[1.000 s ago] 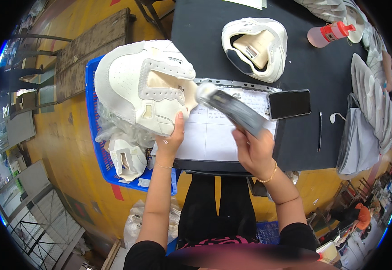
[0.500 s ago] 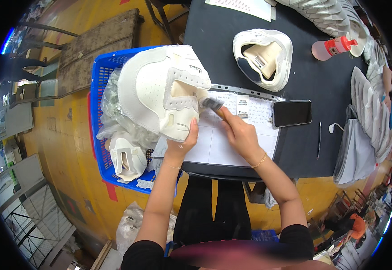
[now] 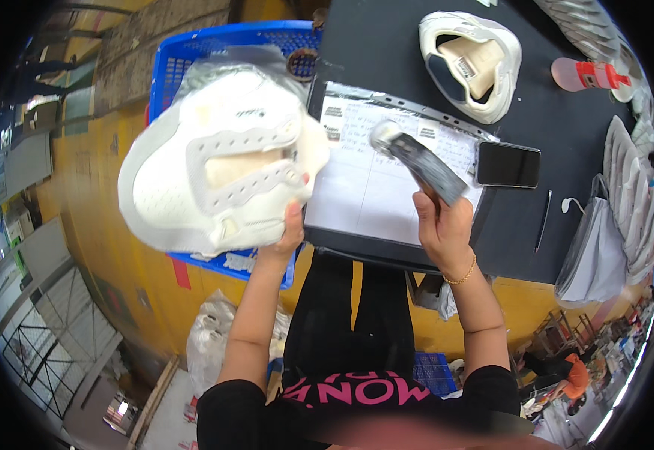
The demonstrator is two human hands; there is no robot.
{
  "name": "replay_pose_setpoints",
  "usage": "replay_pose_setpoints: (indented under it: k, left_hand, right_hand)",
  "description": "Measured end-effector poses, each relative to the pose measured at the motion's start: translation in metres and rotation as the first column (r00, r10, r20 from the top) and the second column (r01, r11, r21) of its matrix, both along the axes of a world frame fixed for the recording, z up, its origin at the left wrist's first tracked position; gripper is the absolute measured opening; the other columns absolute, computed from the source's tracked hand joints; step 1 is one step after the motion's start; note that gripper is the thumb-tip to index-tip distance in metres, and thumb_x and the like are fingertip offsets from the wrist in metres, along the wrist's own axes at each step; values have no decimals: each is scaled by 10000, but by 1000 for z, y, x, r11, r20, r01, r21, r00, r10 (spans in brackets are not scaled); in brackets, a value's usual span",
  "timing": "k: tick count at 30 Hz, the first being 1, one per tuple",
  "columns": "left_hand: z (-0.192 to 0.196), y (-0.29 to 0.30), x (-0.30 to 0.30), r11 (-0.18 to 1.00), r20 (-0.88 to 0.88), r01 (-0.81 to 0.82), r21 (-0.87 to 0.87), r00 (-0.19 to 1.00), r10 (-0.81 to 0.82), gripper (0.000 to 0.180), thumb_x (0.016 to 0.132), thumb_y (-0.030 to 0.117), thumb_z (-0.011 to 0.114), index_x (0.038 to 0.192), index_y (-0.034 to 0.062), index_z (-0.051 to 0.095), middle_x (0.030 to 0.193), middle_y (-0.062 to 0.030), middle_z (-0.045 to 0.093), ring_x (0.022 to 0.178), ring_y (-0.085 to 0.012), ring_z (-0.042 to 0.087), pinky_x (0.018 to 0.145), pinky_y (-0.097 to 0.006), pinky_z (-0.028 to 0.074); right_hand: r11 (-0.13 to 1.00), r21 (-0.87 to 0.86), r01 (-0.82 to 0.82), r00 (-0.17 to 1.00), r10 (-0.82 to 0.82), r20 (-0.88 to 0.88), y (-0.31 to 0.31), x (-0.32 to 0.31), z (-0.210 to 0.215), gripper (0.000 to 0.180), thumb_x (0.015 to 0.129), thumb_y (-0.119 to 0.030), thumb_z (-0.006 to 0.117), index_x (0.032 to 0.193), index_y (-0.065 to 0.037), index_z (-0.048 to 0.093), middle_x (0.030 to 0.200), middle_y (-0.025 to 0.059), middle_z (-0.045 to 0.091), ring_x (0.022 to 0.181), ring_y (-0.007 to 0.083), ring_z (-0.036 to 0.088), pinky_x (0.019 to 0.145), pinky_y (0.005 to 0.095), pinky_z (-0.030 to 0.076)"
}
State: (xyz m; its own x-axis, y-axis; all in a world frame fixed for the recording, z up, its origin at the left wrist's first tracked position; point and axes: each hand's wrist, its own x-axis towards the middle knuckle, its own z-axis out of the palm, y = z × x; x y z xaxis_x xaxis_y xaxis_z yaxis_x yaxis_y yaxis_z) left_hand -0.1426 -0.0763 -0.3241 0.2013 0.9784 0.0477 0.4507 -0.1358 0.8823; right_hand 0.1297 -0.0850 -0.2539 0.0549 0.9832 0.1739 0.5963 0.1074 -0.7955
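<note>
My left hand (image 3: 288, 234) grips the edge of a white shoe upper (image 3: 169, 180), thumb on its near side. The upper is raised over the left part of the work area, its rows of lace holes and beige inside facing up. My right hand (image 3: 447, 229) is closed round the handle of a hammer (image 3: 424, 161), whose dark metal head with a round pale face is partly blurred by motion. The hammer is held above the papers (image 3: 364, 187), apart from the upper. Farther back on the table lies another white shoe upper (image 3: 507, 79).
A blue basket (image 3: 163, 75) with plastic wrapping stands left of the black table (image 3: 372, 45). On the table are a phone (image 3: 508, 165), a pink bottle with a red cap (image 3: 586, 73), a thin pen-like tool (image 3: 544, 221) and stacked grey-white pieces (image 3: 627, 180) at the right.
The upper has moved left and tilted, its opening turning more upward. My right hand has drawn the hammer away from it to the right. The view has shifted too.
</note>
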Motion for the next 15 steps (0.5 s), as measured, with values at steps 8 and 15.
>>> replay_pose_setpoints:
  k: [8, 15]
  left_hand:
    - [34, -114, -30, 993, -246, -84, -85, 967, 61, 468, 896, 217, 510, 1308, -5, 501, 1293, -144, 560, 1231, -311, 488, 1063, -413, 342]
    - [15, -127, -13, 980, -376, -170, 104, 905, 197, 379, 888, 176, 560, 1229, 11, 577, 1216, -130, 612, 1111, -330, 579, 970, -412, 440]
  right_hand:
    - [974, -198, -107, 994, 106, -14, -54, -26, -10, 338, 870, -40, 611, 1201, 7, 567, 799, 114, 560, 597, 247, 576, 523, 323, 459]
    - [915, -142, -378, 915, 392, 97, -80, -54, -22, 458, 859, -51, 630, 1306, -71, 528, 891, 105, 562, 621, 245, 604, 528, 333, 483]
